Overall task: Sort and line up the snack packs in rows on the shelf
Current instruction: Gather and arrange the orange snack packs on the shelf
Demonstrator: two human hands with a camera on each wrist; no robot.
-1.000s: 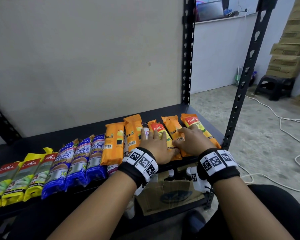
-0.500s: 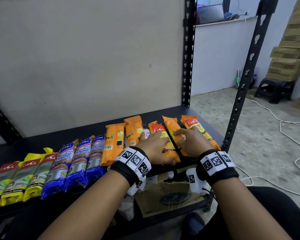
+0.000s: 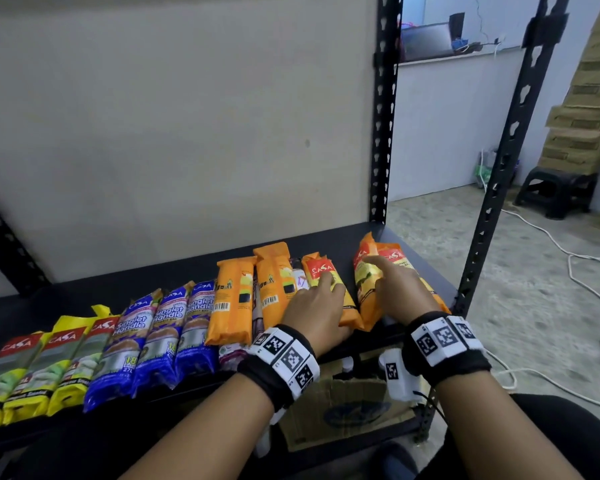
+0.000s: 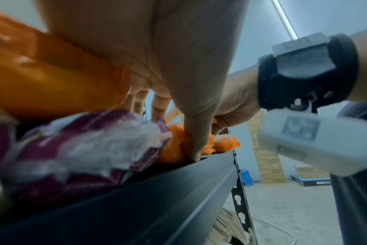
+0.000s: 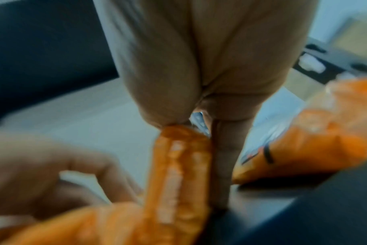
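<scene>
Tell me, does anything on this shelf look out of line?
Yes. A maroon pack lies tucked under the orange packs, poking out at the shelf front edge. The right hand tilts one orange pack on edge.

We see a black step stool (image 3: pixel 557 191) near stacked cardboard boxes (image 3: pixel 584 133), white cables (image 3: pixel 548 237) on the floor, perhaps a laptop (image 3: pixel 426 41) behind.
</scene>
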